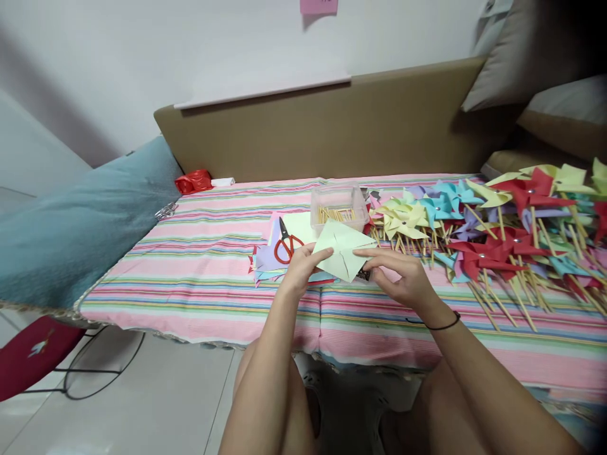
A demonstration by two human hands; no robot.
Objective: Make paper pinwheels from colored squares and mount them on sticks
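Note:
A pale green paper square with slits running in from its corners is held up in front of me. My left hand grips its left side, thumb on top and fingers underneath. At the right corner, my right hand has its fingers closed on the paper's edge. Behind it stands a clear plastic box of short wooden sticks. Red-handled scissors lie on a stack of coloured paper sheets to the left. A container of small dark pieces is partly hidden below the paper.
Many finished paper pinwheels on sticks are heaped to the right on the striped cloth. A red plastic bundle and a white roll lie by the backrest. A red stool stands at lower left.

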